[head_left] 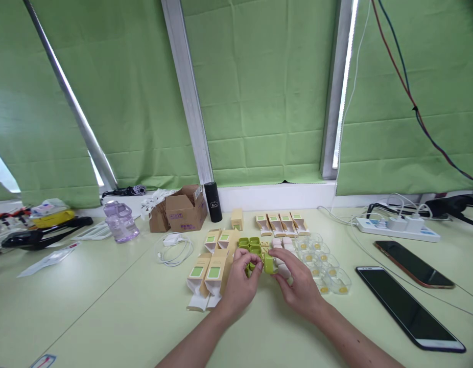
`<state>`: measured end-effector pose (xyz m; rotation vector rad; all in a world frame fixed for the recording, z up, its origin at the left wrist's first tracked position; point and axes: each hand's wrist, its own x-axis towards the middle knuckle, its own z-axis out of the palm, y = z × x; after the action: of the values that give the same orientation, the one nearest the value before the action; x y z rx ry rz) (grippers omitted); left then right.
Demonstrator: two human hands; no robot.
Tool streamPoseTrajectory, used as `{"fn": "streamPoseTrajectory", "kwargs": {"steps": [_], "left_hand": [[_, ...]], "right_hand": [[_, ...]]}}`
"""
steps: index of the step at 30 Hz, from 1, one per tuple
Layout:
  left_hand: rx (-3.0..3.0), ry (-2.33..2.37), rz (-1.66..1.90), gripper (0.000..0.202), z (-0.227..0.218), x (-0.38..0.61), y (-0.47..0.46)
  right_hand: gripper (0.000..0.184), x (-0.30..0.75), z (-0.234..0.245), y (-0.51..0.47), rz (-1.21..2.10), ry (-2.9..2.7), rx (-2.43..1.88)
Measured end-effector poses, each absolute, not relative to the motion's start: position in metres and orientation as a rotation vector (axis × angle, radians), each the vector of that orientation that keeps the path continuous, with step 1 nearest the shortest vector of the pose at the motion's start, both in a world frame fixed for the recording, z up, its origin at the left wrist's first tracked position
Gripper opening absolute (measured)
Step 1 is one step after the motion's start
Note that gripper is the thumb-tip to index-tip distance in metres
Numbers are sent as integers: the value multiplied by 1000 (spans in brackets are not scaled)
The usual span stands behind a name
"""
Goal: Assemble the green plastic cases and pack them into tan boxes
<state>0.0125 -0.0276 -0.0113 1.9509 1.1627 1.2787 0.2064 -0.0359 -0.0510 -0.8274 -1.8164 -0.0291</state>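
Observation:
My left hand [241, 281] and my right hand [298, 283] meet over the middle of the table, fingers curled. Between them sits a small green cap-like piece [268, 263], pinched by my right fingers. My left fingers close on another small green piece [252, 266]. Just behind lie more green pieces [250, 244] in a cluster. Open tan cartons with green labels [208, 273] lie to the left. A row of similar cartons [281, 223] stands behind. Several clear plastic cups with yellow bits [324, 263] sit to the right.
Two dark phones [408, 305] [412, 263] lie at the right, a white power strip [397, 228] with cables behind them. A brown cardboard box [185, 208], black cylinder [212, 202], purple water jug [120, 221] and coiled white cable [174, 248] stand at the back left.

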Motion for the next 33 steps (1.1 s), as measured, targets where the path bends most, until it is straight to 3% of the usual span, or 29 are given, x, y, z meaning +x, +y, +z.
{"fn": "streamPoseTrajectory", "kwargs": {"steps": [33], "left_hand": [[1968, 1164, 1319, 19, -16, 10, -24]], "right_hand": [[54, 207, -52, -34, -23, -1786, -837]]}}
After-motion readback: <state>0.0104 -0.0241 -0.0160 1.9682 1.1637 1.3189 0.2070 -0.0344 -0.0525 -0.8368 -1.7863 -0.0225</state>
